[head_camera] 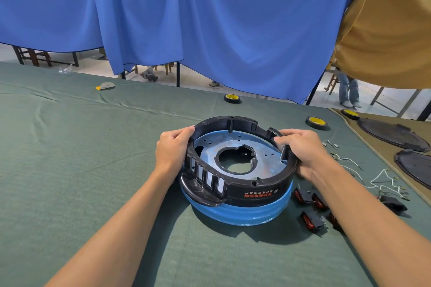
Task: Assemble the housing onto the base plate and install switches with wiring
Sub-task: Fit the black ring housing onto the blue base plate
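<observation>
A black ring-shaped housing (256, 190) sits on a round base plate wrapped in blue film (242, 213), its metal face with a central hole showing inside the ring. My left hand (171, 152) grips the housing's left rim, thumb over the top edge. My right hand (303, 150) grips the right rim near a raised tab. Several black switches with red rockers (311, 218) lie to the right of the base. White wires with terminals (382, 180) lie further right, beside a black socket part (394, 202).
Green cloth (93, 147) covers the table. Three black tape rolls (316, 122) lie along the far edge, with a small grey-yellow scrap (105, 86) at far left. Dark round covers (391, 133) rest on a tan cloth at right. Blue curtains hang behind.
</observation>
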`<action>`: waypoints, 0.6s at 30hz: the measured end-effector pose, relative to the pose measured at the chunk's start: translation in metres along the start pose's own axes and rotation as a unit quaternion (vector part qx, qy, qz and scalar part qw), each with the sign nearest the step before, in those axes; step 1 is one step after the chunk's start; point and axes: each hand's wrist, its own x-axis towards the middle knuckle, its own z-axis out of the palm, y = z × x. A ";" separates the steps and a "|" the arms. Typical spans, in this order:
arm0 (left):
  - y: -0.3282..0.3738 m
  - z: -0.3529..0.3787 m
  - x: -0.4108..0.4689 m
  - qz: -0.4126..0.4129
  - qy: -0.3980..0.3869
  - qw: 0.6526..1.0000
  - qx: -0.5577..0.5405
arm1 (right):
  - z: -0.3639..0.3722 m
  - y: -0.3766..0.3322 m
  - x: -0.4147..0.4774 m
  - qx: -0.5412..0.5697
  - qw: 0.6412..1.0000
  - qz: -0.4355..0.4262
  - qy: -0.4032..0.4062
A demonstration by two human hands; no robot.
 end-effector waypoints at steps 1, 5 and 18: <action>0.000 0.000 0.000 0.000 0.001 1.000 0.001 | 0.000 0.000 0.001 0.004 1.000 0.002 -0.001; -0.001 0.000 0.002 -0.002 0.000 1.000 0.000 | 0.000 0.002 0.001 -0.010 1.000 0.006 -0.005; -0.002 0.000 0.002 0.001 -0.002 1.000 -0.003 | -0.003 0.000 0.007 0.051 0.999 0.015 -0.007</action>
